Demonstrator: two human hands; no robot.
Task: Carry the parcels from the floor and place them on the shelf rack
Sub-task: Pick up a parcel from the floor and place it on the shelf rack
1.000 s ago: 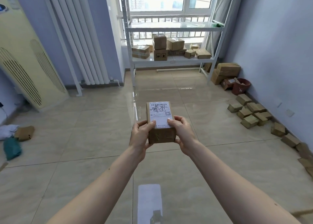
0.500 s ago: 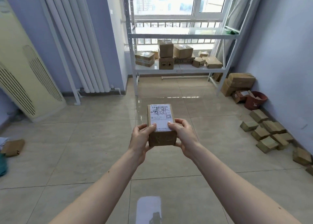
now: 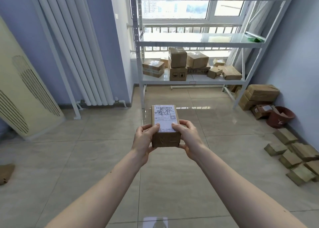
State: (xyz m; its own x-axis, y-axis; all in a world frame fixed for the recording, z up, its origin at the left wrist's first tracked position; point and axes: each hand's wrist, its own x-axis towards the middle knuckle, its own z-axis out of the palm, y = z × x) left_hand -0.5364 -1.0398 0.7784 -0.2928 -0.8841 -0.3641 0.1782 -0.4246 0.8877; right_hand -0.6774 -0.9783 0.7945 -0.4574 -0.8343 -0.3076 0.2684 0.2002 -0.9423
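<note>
I hold a small brown parcel (image 3: 165,124) with a white shipping label on top, out in front of me above the floor. My left hand (image 3: 144,139) grips its left side and my right hand (image 3: 187,138) grips its right side. Ahead stands the white metal shelf rack (image 3: 193,78) under the window. Its lower shelf carries several cardboard parcels (image 3: 177,64). The shelf above it (image 3: 172,39) is nearly bare.
More small parcels (image 3: 293,160) lie on the floor along the right wall. Larger boxes (image 3: 259,96) and a red-brown bucket (image 3: 280,117) sit by the rack's right leg. A white radiator (image 3: 82,55) and a cream air-conditioner unit (image 3: 22,96) stand at left.
I have walked closer to the rack, which now looks larger and nearer. The parcel stays held in both hands in the same grip.
</note>
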